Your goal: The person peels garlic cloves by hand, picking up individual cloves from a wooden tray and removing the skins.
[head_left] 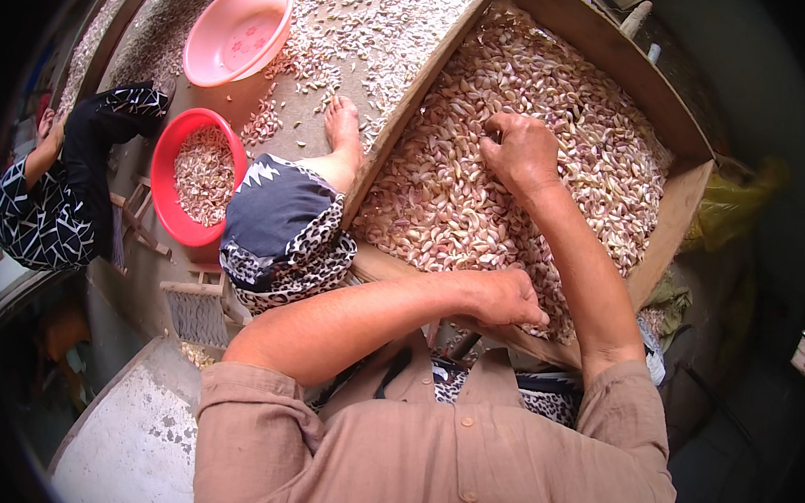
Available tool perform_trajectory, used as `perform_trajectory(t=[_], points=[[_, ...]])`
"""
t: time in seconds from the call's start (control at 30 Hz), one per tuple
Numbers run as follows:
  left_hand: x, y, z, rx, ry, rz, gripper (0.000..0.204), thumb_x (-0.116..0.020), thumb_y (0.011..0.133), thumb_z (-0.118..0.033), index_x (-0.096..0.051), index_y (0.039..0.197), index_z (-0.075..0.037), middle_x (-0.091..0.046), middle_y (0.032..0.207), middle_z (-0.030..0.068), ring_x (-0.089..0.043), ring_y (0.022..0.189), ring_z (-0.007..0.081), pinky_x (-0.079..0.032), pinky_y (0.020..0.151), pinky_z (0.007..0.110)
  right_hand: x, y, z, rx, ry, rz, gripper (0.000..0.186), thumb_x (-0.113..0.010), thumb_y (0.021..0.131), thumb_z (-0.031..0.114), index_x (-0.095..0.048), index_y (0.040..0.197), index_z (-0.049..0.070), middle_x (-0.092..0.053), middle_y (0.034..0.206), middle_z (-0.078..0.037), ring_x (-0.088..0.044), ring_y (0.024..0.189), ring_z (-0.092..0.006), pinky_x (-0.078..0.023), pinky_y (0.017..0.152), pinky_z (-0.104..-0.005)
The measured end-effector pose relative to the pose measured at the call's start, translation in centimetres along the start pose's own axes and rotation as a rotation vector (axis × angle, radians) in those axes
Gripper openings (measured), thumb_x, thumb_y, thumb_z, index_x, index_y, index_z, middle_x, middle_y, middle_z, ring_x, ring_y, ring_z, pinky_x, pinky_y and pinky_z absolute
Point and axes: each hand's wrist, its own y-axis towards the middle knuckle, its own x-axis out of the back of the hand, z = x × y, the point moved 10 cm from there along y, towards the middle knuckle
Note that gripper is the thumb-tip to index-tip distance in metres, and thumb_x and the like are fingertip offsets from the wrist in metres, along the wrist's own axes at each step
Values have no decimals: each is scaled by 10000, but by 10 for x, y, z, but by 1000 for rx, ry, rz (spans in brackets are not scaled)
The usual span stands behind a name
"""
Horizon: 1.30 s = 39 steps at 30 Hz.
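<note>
A wooden tray (pixel 392 147) full of loose garlic cloves (pixel 464 209) lies before me. My right hand (pixel 521 153) is over the middle of the cloves, its thumb and fingers curled together in a pinch. Whatever is between those fingertips is too small to make out. Lower down, by the tray's near edge, my left hand (pixel 509 298) rests just above the cloves with its fingers curled closed. What it may hold is hidden.
To the left stand a red basin (pixel 159 180) partly filled with cloves and a pink basin (pixel 243 38). More cloves cover the floor beyond. Another person (pixel 60 188) sits at far left. A small wooden stool (pixel 202 288) and a yellow-green bag (pixel 732 210) flank the tray.
</note>
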Motion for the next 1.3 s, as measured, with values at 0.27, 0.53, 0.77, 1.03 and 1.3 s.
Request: perform_trajectory(t=[0.27,0.53,0.77,1.03,1.3], points=[[1,7,9,10,-8,0,533,-639,1017,-411,-558,612,-74,-497,557,-18,-420,498,97,-357,473,317,-1,1,-5,-13,16,-11,241,-679,841,317,-790,1005,180,-762,950,-110,-734,903,-314,-594,814,-447],[19,5,3,-39,-351,-126,540,-615,1041,-368,-488,583,-111,-452,533,-25,-385,459,93,-313,432,288,31,-37,-34,14,314,-141,188,-668,812,260,-802,894,155,-771,913,-94,-739,823,-278,-587,748,-388],[57,-9,-2,7,-616,-468,322,-456,1013,-251,-555,749,-94,-573,659,48,-496,450,134,-377,427,276,82,-78,-21,203,483,-124,114,-682,862,113,-790,882,80,-757,814,-73,-716,698,-168,-593,650,-312],[57,-9,12,-67,-897,-535,369,-422,1088,-362,-593,941,-68,-612,800,72,-580,600,158,-421,499,280,108,-153,-3,296,376,-15,146,-729,844,90,-708,988,85,-651,817,-100,-668,715,-287,-524,601,-382],[23,5,11,-22,-577,-256,499,-570,1059,-359,-527,637,-97,-519,578,20,-457,431,115,-316,418,260,89,-167,-88,104,219,73,95,-681,869,138,-702,929,68,-679,867,-143,-691,784,-336,-554,699,-436]])
